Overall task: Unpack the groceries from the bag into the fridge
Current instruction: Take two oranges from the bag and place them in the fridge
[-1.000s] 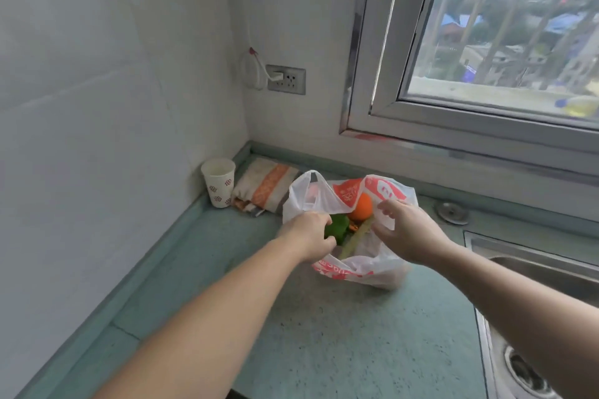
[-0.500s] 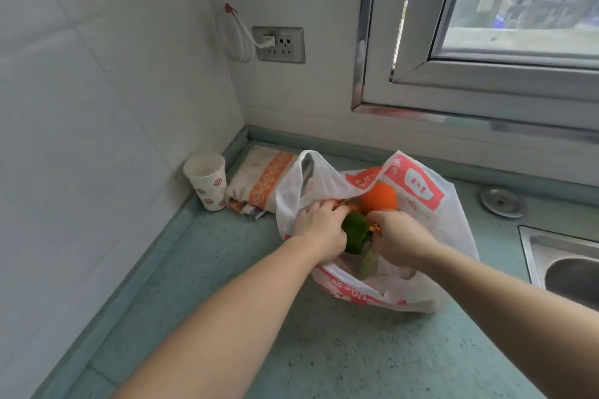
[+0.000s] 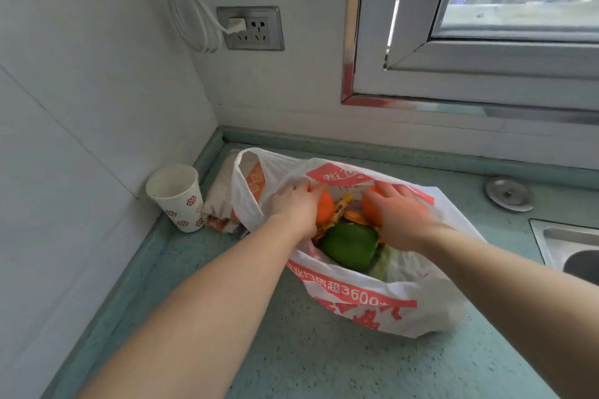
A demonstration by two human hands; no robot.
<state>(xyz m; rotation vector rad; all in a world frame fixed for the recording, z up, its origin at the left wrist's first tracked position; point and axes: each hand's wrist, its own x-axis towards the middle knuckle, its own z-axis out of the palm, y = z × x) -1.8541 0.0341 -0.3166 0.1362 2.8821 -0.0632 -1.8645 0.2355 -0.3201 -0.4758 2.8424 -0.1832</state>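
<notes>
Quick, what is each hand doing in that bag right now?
Left hand: fingers curled over an orange in the plastic bag.
Right hand: fingers spread over a second orange; a firm grip cannot be told.

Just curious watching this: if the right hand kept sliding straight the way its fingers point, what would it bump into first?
Probably the far wall of the plastic bag, just past the fingertips of the right hand lying over an orange; depth is uncertain.
</notes>
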